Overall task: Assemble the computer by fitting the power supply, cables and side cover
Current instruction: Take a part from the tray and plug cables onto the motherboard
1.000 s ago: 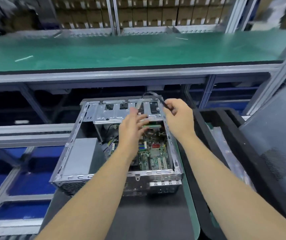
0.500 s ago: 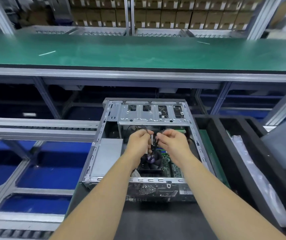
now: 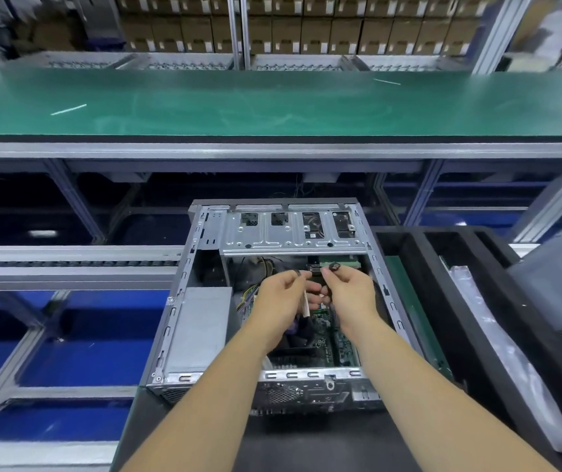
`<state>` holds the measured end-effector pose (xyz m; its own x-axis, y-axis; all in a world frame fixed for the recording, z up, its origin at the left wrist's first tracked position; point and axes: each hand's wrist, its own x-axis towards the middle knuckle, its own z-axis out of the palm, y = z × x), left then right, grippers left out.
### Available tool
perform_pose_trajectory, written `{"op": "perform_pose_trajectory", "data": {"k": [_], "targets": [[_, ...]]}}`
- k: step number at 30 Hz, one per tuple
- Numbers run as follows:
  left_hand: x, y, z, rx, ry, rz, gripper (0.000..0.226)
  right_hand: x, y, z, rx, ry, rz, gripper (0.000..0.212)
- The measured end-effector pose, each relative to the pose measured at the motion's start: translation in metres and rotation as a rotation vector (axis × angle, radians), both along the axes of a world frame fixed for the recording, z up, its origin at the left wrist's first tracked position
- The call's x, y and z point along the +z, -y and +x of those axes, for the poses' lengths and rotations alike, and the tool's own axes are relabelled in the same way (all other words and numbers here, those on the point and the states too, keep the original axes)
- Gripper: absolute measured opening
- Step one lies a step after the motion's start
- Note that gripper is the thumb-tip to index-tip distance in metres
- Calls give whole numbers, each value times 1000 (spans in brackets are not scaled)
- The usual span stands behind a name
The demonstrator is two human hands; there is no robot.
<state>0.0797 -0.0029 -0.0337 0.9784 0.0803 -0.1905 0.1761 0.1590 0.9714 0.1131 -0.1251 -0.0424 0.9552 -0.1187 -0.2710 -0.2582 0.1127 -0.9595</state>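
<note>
Open computer case [image 3: 201,338] lying on its side, giving both hands access from above. Power supply [image 3: 199,325] seated just left of the left hand [image 3: 281,292], which pinches a pale flat cable [image 3: 305,303]. Right hand [image 3: 349,289] pinches a small black plug [image 3: 334,266], apparently to seat it beneath the drive bracket [image 3: 293,233] beyond the fingertips.
</note>
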Motion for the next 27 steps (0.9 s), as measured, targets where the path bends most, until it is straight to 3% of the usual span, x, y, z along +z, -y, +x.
{"op": "perform_pose_trajectory", "data": {"k": [4,7,9,19,25,27], "targets": [[1,-5,4,57,-142,-205,26,1,-2,1,48,-25,-78,14],[-3,-8,5,27,-230,-23,28,1,-3,-1,94,-44,-78,18],[-5,-4,3,-18,-206,99,31,1,-2,-3,102,-58,-70,19],[-7,3,8,-65,-41,333,25,2,5,-8,84,-103,-11,22],[0,5,1,-92,123,258,23,6,5,-7,1,-96,-31,8],[3,6,-1,-147,138,138,23,6,3,-8,6,-55,-104,16]]}}
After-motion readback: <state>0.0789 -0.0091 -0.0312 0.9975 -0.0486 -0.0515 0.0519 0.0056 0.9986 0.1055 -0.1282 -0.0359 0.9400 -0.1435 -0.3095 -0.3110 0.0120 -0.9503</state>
